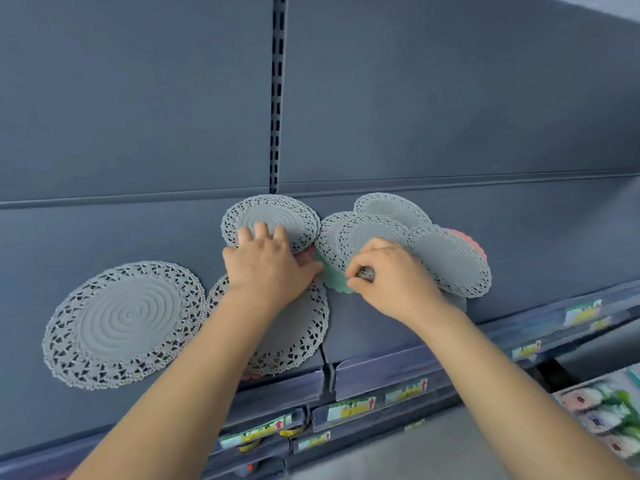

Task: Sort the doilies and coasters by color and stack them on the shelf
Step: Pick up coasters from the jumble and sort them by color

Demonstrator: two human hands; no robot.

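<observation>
Right hand (391,275) is pinched on the rim of a white doily (374,237) overlapping the teal coaster (332,280) on the shelf (554,244), the left hand (266,261) laid flat just left of that coaster; colour separation seems under way, and a clean lift is called for next.

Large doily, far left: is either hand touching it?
No: the left hand and right hand are on small doilies further right; the large doily lies untouched.

Bare forearms (180,375), left hand (266,263), right hand (393,271)
</observation>
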